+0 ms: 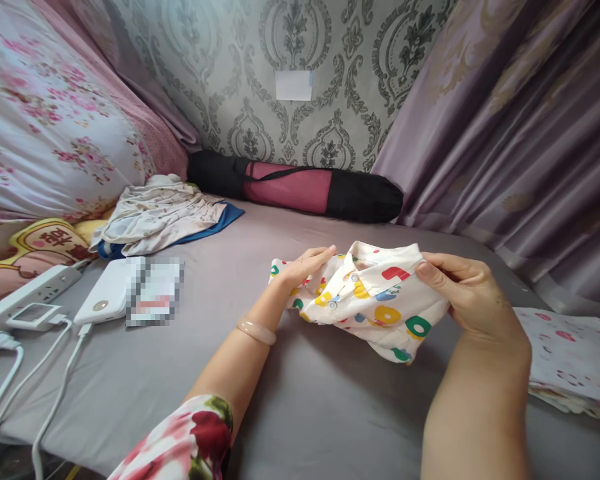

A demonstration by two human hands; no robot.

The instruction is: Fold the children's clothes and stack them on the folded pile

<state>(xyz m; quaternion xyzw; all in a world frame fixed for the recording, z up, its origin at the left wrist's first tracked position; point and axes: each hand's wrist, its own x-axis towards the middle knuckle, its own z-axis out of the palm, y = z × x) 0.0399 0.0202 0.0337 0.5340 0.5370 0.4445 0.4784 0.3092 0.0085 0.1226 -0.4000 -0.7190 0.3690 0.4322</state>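
Note:
A small white children's shirt (365,297) is held in front of me, printed with red, yellow, green and blue shapes. It has a neckline and round snaps on its front, and is partly bunched. My right hand (473,290) pinches its shoulder at the right, the thumb on the near side. My left hand (307,265) lies across its left part with the fingers stretched over the fabric; the left thumb is hidden. The lower edge of the shirt hangs just over the grey bed sheet (300,413).
Folded clothes (570,353) lie at the right, and a clothes pile (155,210) at the left back. A black and pink roll bag (290,187) rests along the wall. A power strip (35,297), white power bank (111,290) and cables are at the left.

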